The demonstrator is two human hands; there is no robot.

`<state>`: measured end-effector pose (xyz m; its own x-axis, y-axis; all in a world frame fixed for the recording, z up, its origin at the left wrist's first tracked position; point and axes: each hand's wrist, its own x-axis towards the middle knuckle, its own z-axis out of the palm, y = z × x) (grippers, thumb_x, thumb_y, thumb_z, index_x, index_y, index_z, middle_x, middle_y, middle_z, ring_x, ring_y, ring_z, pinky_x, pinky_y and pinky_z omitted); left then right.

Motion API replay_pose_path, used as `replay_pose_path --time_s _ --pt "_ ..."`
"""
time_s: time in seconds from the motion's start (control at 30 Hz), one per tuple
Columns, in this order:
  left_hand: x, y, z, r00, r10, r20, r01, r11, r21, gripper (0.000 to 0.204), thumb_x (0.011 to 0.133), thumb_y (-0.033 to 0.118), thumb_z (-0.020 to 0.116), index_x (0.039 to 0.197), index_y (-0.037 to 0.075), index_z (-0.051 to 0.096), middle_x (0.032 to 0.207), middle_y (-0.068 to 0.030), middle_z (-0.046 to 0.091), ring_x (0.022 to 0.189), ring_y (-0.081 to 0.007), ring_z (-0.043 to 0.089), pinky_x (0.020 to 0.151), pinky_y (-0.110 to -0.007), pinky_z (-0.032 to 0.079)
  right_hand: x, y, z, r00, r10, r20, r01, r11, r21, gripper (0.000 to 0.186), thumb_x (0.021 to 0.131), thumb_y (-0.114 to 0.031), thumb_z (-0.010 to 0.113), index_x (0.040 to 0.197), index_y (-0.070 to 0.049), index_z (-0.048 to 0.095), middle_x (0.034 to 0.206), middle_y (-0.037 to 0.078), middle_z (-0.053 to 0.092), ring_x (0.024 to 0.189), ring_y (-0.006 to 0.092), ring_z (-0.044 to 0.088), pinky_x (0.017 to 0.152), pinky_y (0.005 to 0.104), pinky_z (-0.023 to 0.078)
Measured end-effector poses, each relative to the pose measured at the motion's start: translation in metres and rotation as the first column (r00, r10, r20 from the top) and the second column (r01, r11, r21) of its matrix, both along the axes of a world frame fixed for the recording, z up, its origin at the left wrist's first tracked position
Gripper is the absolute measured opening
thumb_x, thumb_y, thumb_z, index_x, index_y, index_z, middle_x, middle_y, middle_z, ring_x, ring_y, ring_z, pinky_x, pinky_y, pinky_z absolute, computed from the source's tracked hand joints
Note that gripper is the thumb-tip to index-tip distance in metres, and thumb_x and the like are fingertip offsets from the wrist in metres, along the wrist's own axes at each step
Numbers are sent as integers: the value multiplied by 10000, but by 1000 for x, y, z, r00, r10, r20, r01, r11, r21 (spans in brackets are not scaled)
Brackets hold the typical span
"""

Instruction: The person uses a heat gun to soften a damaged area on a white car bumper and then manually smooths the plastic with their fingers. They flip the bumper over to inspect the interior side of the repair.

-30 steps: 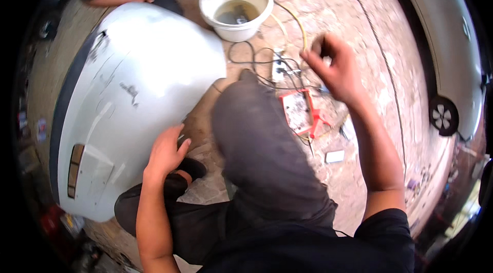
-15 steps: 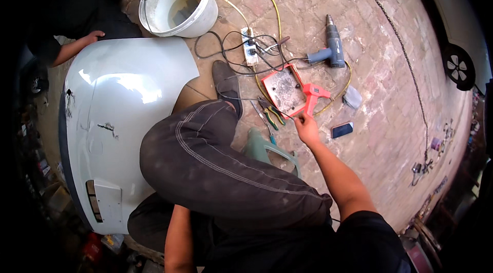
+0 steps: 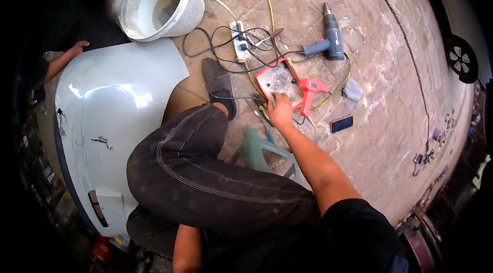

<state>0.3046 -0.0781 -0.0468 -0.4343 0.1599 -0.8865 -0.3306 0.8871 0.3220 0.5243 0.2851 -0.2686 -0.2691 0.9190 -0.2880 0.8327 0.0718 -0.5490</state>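
Observation:
My right hand reaches over the near edge of a shallow red tray, its bent fingers close together at the tray's grey, dusty inside. Whatever lies between the fingertips is hidden or too small to name. Small dark bits sit in the tray. A red pistol-shaped tool with a black cord rests against the tray's right side. Pliers, partly hidden, and a screwdriver with a teal handle lie left of my hand. My left forearm passes beneath my raised leg, and the left hand is out of sight.
A scuffed pale car bumper lies left, near another person's hand. Behind it stands a white bucket. A power strip with tangled cords, grey heat gun, phone, grey cloth and green plastic stool occupy the paving.
My right hand has moved left and away from me, from beside the red tool's handle to the tray. The whole view has shifted slightly.

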Motion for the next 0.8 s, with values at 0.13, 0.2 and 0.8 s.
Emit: replay_pose_path --time_s 0.13,0.2,0.8 --pt "-4 2 5 1000 18 0 -18 1000 -16 501 1036 202 611 1491 6 537 1453 -143 634 1255 -316 643 1086 -409 490 -13 19 -8 952 -281 -118 253 945 -210 322 924 -182 699 1204 -27 662 985 202 725 968 410 701 869 514 540" --pt "-5 3 8 1000 19 3 -19 999 -28 498 1039 203 609 1490 6 538 1451 -142 634 1253 -314 644 1086 -407 489 -25 39 -20 908 -404 -111 378 905 -194 322 928 -194 700 1204 -32 660 957 204 744 945 409 716 854 513 543" --pt "0 6 13 992 125 3 -124 991 -44 473 1063 214 586 1486 7 541 1434 -140 640 1235 -295 651 1087 -392 486 -43 88 -36 847 -530 51 532 842 -94 202 923 -251 729 1011 -69 720 939 141 760 852 320 727 761 476 562"
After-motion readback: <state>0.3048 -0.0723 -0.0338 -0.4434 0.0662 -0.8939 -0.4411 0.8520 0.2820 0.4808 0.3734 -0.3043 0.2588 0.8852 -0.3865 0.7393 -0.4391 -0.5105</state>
